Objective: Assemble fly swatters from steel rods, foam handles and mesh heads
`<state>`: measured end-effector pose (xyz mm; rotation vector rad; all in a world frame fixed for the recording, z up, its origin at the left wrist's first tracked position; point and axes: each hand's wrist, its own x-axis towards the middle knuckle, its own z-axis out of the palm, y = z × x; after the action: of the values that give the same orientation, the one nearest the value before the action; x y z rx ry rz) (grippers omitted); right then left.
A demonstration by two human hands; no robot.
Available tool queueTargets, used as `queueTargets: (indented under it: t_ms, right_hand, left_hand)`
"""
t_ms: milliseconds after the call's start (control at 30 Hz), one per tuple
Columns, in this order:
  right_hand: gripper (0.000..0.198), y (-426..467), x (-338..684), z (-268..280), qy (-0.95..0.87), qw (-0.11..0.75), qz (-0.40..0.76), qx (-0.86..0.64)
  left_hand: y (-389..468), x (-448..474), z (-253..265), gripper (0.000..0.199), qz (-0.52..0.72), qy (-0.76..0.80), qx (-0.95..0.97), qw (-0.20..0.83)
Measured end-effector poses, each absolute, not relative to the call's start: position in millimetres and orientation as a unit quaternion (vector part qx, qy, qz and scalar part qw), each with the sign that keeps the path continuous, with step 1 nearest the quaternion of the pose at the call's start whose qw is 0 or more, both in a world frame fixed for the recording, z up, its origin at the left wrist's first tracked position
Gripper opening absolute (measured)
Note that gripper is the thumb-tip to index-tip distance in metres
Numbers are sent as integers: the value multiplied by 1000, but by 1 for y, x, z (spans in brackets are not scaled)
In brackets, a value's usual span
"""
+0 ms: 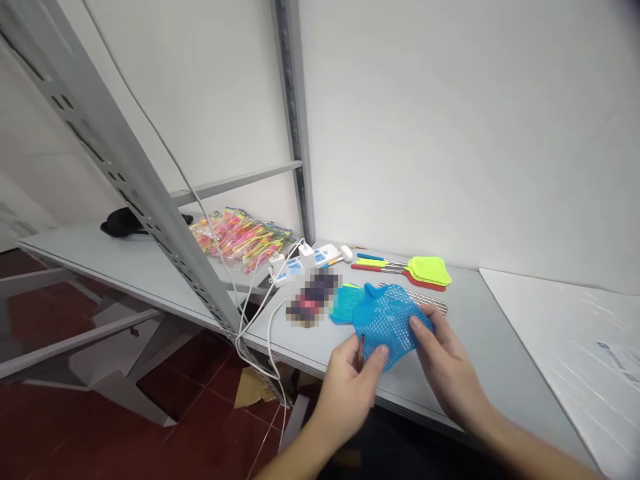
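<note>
A blue perforated fly swatter head is held above the shelf, its narrow neck pointing up and left. My left hand pinches its near left edge, thumb on top; a thin brownish piece that I cannot make out shows by the fingers. On the right edge, my right hand grips the same head between thumb and fingers. Just behind lie teal swatter heads and several bare metal rods. Farther back are assembled fly swatters with yellow-green heads and a red head.
A blurred-out object lies left of the teal heads. Beyond it are a power strip with white cables and a white mouse-like item. Bagged colourful items sit past the metal post. A white sheet lies right.
</note>
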<state>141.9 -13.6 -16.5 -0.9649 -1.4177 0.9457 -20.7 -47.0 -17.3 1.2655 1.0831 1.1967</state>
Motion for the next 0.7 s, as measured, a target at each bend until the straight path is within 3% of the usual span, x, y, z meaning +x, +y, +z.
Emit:
queueTargets:
  t_ms: [133,233,333,433,600,700]
  right_hand:
    - [16,-9,159,-14,-679,519,336,-396]
    - [39,14,181,17,-753,464,285,-369]
    - [39,42,183,49,-889,204,285,-294]
    - [37,64,170,61,-913,81,306,-257]
    - [38,90,156,46,-896,70,356,-256]
    - [30,102,152,36,-897,79,365,-236]
  left_hand:
    - [-40,-39,-14,29,445,422,544,573]
    - [-25,-62,-7,28,368,351,557,657]
    - [-8,-77,-9,30,284,356,524,719]
    - [3,-83,-25,38,269,391,420,774]
    - [17,-88,-52,30,355,315,255,842]
    - [25,-93,-56,26,346,281,222,867]
